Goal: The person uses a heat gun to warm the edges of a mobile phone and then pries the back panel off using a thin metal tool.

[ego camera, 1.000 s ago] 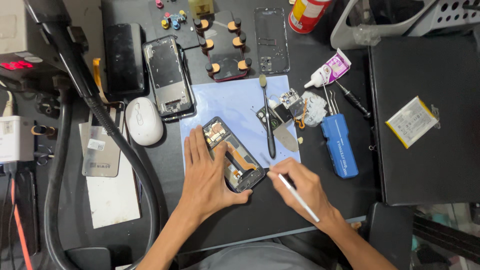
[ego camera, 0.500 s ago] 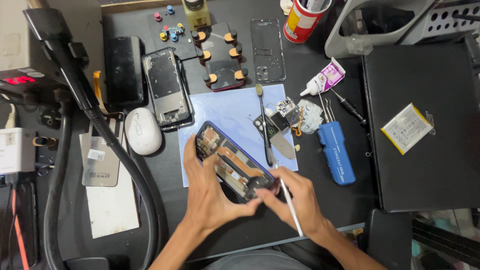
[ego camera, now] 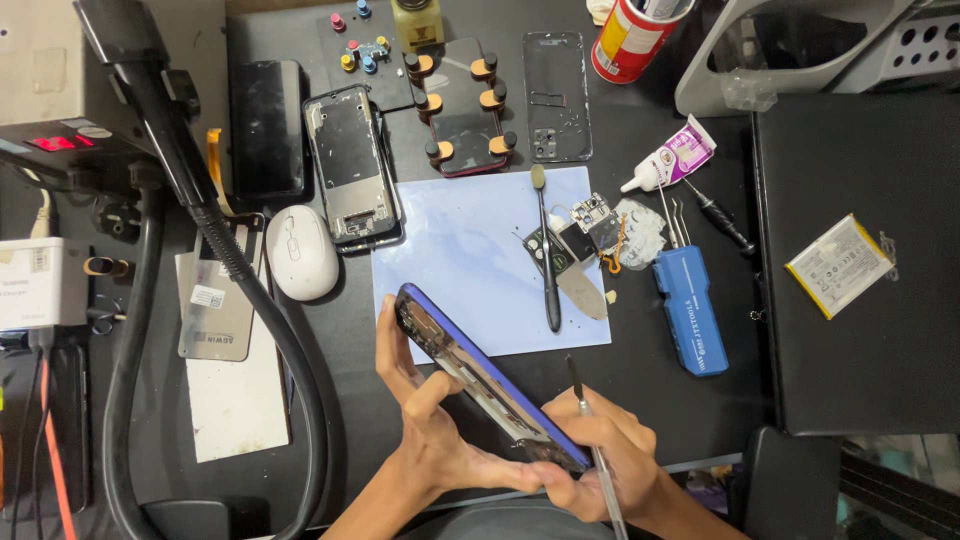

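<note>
Blue-edged phone frame (ego camera: 487, 380) | tilted, long axis upper-left to lower-right | left hand (ego camera: 440, 440), right hand (ego camera: 600, 460) fingers gripping it

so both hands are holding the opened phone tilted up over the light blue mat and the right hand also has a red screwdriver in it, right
Not quite. In the head view the right hand holds a thin silver metal tool, not a red screwdriver. The rest holds: the left hand and the right hand grip the opened phone, tilted up at the near edge of the light blue mat.
</note>
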